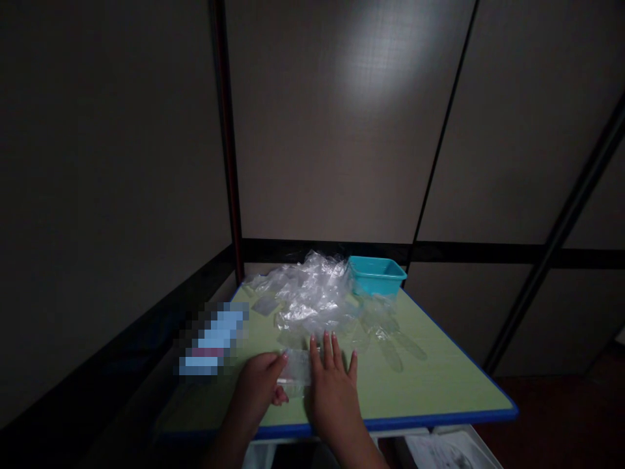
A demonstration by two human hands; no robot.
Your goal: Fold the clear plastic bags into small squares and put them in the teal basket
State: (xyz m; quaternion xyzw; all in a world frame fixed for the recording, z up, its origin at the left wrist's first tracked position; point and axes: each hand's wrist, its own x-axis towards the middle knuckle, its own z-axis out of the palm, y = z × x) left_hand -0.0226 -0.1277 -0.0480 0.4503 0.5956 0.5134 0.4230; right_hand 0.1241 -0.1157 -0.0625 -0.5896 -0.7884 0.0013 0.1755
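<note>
A small folded piece of clear plastic film (297, 369) lies on the table between my hands. My left hand (261, 384) pinches its left edge between thumb and curled fingers. Palm down with fingers spread, my right hand (334, 384) rests flat over its right end and hides that part. Just beyond my fingertips is a crumpled heap of thin clear plastic (315, 293). To the right of the heap, a clear disposable plastic glove (388, 329) lies flat, its fingers pointing toward me.
A teal plastic basket (378, 281) stands at the back right of the green table (430, 384), which has a blue edge. A blurred-out light blue item (215, 339) is at the left. Dark panelled walls (332, 163) border the back and left. Below the front edge are white containers (444, 449).
</note>
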